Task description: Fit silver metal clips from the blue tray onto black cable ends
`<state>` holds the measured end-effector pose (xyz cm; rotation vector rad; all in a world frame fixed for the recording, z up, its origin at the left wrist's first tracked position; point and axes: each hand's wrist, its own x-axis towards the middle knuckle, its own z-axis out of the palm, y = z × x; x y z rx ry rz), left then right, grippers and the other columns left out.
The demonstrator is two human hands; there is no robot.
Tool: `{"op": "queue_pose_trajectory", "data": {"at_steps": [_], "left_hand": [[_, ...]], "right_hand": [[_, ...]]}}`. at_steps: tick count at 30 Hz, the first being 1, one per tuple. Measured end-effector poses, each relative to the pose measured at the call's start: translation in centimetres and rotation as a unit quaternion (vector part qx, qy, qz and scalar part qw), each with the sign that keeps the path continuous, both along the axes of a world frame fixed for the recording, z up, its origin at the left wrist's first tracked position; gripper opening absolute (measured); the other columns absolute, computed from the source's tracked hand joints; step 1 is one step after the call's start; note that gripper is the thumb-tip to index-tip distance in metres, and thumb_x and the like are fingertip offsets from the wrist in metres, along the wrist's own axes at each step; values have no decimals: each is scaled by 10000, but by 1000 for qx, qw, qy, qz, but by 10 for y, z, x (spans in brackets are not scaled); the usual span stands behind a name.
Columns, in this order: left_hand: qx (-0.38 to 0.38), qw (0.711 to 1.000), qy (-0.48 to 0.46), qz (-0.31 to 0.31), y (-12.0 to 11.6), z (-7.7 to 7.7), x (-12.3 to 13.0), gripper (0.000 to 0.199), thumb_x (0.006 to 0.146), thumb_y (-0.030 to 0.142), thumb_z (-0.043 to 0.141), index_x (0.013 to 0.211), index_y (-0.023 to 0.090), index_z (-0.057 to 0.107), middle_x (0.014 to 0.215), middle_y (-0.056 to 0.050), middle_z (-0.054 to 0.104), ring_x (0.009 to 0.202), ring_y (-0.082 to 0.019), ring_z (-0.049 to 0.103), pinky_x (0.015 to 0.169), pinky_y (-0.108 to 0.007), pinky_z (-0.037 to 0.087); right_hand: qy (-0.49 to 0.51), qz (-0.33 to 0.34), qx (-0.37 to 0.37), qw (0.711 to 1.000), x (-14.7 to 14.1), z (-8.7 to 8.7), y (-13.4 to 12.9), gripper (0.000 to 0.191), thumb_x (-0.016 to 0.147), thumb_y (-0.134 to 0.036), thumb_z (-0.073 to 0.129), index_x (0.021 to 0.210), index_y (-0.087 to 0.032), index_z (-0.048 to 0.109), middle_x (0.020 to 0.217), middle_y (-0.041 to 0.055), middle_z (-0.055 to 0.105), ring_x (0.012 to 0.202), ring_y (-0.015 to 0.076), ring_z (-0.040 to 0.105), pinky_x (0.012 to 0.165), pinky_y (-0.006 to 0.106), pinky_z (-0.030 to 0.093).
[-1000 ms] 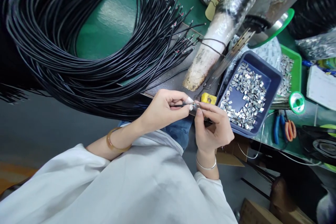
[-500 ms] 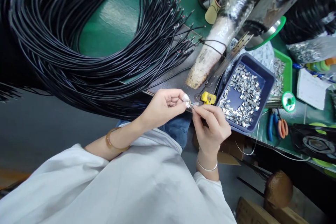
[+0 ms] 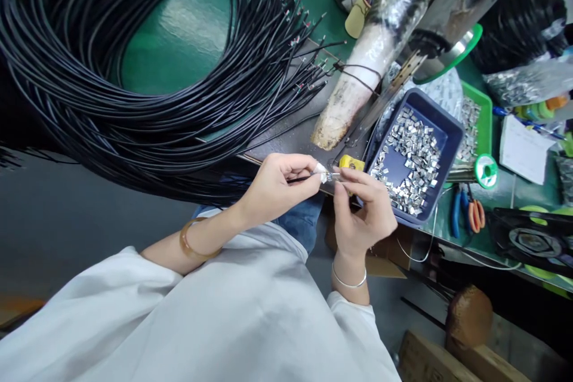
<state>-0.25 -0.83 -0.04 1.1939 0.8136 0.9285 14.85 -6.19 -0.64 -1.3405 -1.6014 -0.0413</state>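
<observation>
head view, left hand [image 3: 276, 188], grip clamped on black cable [image 3: 299, 179], right hand [image 3: 364, 212], grip unclear

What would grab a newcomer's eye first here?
The great bundle of black cables, sweeping across the green table at upper left. Then the dark blue tray of small shiny metal pieces, right of centre. Near the middle, the left hand pinches a single black cable, the right hand close beside.

Black cable [image 3: 299, 178] held nearly level, small silvery piece [image 3: 332, 176] at tip, near bench [image 3: 190, 27] edge
</observation>
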Motion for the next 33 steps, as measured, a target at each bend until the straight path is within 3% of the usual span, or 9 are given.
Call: {"op": "queue_pose_trajectory", "data": {"at_steps": [3, 14, 20, 24, 29, 33], "left_hand": [[-3, 1000, 2, 26, 2, -3, 5, 122, 810, 216, 662, 732, 131, 700, 611, 11, 546, 566, -81, 457, 527, -201, 363], [32, 996, 24, 77, 5, -5, 12, 133, 814, 221, 667, 717, 131, 685, 537, 39, 459, 493, -56, 341, 446, -189, 254], [70, 995, 37, 62, 5, -4, 9, 129, 846, 210, 659, 769, 125, 716, 545, 32, 502, 481, -47, 304, 428, -183, 236], [52, 997, 43, 41, 5, -4, 6, 147, 848, 209, 650, 756, 113, 712, 578, 16, 540, 493, -48, 331, 429, -180, 243], [40, 997, 53, 31, 1, -4, 4, 144, 848, 199, 648, 741, 112, 690, 557, 46, 453, 503, -49, 298, 443, -189, 225], [54, 997, 58, 0, -2, -4, -1, 119, 845, 155, 625, 737, 128, 667, 553, 76, 352, 503, -52, 240, 448, -201, 195]], "right_hand": [[-38, -4, 3, 999, -1, -1, 3, 185, 857, -80, 724, 939, -233, 659, 985, -4, 778, 919, 142, 756, 837, 320, 647], [-15, -21, 1, 1000, -5, -2, 14, 168, 851, -92, 740, 908, -240, 684, 955, -11, 750, 904, 143, 733, 863, 345, 626], [-25, -30, 11, 999, -5, 4, 11, 177, 833, -90, 753, 895, -242, 685, 955, -11, 747, 885, 141, 731, 833, 323, 628], [-45, -15, -1, 999, -4, 1, 8, 167, 846, -106, 744, 917, -235, 664, 969, -1, 755, 875, 137, 738, 809, 302, 632], [-10, 8, -13, 1000, -2, -4, 8, 142, 890, -106, 690, 945, -222, 629, 942, -3, 763, 883, 123, 751, 776, 263, 629], [3, -12, -65, 998, 17, 0, -8, 72, 943, -201, 638, 1006, -227, 612, 839, -21, 748, 715, 125, 750, 645, 256, 619]]}}
